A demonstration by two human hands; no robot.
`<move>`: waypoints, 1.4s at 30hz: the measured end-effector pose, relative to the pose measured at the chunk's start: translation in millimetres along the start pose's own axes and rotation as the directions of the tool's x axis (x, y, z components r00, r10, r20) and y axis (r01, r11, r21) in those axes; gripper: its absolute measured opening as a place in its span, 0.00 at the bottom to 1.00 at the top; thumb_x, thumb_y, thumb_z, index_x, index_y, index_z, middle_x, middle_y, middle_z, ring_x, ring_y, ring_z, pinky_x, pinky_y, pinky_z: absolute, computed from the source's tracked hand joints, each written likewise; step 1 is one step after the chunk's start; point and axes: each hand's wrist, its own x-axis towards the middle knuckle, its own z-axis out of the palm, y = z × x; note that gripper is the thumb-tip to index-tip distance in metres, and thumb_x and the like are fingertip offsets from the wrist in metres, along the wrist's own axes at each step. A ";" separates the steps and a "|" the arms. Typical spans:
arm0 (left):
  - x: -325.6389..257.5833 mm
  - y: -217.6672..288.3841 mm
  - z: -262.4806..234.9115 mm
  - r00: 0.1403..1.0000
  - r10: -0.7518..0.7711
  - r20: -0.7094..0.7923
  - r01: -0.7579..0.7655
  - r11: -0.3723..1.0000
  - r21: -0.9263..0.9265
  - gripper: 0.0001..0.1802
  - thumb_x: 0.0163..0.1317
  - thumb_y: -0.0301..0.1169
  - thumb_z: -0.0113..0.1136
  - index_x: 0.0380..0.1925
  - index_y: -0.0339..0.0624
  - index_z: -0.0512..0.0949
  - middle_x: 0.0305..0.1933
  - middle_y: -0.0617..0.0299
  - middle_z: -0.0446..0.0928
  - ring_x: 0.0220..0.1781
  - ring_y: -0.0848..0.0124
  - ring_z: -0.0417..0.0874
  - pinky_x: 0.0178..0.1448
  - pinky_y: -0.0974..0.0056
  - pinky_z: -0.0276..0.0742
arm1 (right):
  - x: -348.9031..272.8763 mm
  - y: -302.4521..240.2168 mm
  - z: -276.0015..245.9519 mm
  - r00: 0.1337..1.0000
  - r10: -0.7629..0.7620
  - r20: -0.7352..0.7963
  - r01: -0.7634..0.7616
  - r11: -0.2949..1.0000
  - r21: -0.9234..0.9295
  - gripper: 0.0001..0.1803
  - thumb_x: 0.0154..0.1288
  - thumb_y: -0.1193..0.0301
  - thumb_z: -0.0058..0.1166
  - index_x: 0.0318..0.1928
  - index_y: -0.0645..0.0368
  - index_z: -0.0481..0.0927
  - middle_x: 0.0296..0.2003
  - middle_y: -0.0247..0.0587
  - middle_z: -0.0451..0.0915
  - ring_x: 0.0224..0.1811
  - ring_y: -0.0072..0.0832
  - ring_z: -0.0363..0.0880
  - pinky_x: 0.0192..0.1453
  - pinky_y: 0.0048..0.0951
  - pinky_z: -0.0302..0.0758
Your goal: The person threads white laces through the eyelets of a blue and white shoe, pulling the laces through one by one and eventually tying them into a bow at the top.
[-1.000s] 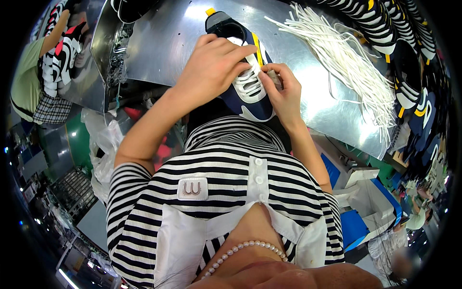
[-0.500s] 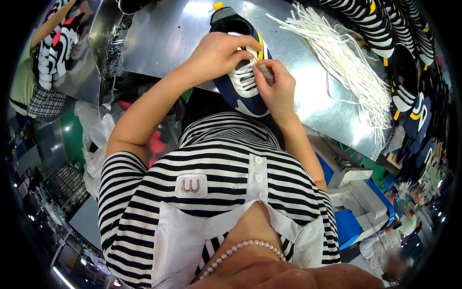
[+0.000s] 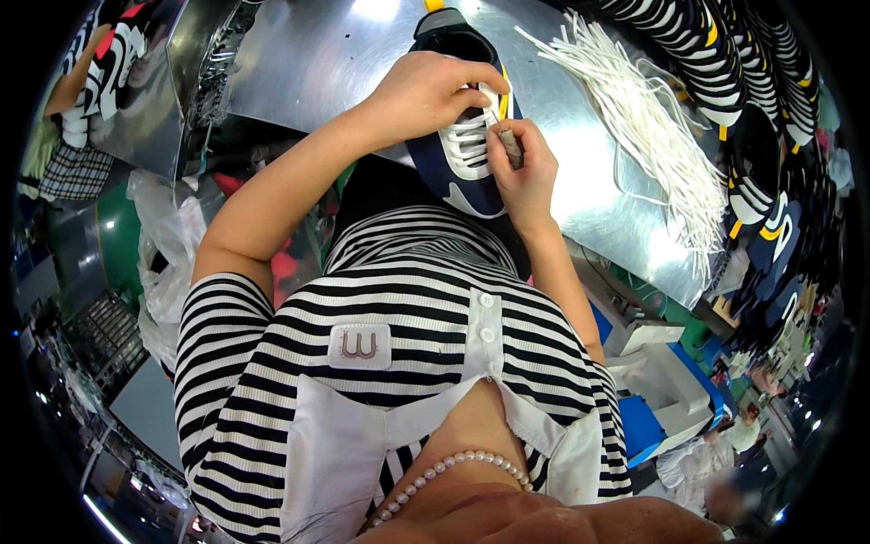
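A navy sneaker (image 3: 433, 170) with a yellow heel tab and yellow side trim lies on the metal table, toe toward me. White shoelace (image 3: 468, 150) crosses its front in several rows. Over the upper eyelets, my left hand (image 3: 430, 95) is closed in a pinch at the lace, thumb and forefinger by the yellow trim. My right hand (image 3: 528, 172) is closed beside the shoe's right edge, gripping a short tan wrapped piece (image 3: 512, 147). Its kind I cannot make out. The fingertips of both hands almost meet over the eyelets, and they hide part of the lacing.
A large bundle of loose white laces (image 3: 648, 127) lies on the metal table (image 3: 308, 68) to the right. Rows of similar sneakers (image 3: 752, 172) stand beyond it. A clear plastic bag (image 3: 168, 263) hangs at lower left. Another person's arm (image 3: 72, 82) shows at far left.
The tan piece has turned more upright in my right hand, which has shifted slightly. My left hand stays pinched near the upper eyelets. The whole view has shifted a little.
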 end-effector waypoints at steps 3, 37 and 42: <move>0.0 1.2 -3.8 0.999 -0.025 0.038 0.024 1.000 0.010 0.12 0.63 0.30 0.61 0.47 0.47 0.83 0.33 0.57 0.84 0.28 0.65 0.82 0.35 0.64 0.75 | -2.1 -15.7 -1.8 0.992 -0.078 0.102 0.082 0.996 -0.038 0.12 0.55 0.78 0.66 0.40 0.54 0.81 0.28 0.38 0.78 0.23 0.32 0.79 0.27 0.27 0.73; -18.3 -6.8 -1.7 0.950 0.248 -0.188 -0.201 0.951 0.236 0.21 0.64 0.29 0.61 0.58 0.41 0.76 0.51 0.54 0.79 0.52 0.59 0.80 0.55 0.64 0.73 | -4.9 20.3 -2.6 0.952 0.303 0.043 -0.246 0.673 0.698 0.05 0.67 0.79 0.54 0.41 0.60 0.74 0.27 0.28 0.72 0.25 0.12 0.65 0.27 0.15 0.63; -86.7 -22.5 35.9 0.717 -0.316 -0.622 0.125 0.935 -0.331 0.26 0.68 0.27 0.58 0.65 0.37 0.67 0.66 0.49 0.68 0.63 0.60 0.74 0.69 0.60 0.67 | 0.5 12.6 -4.4 0.901 0.432 0.045 -0.288 0.516 0.807 0.03 0.75 0.74 0.49 0.43 0.58 0.69 0.24 0.30 0.67 0.18 0.14 0.56 0.21 0.16 0.52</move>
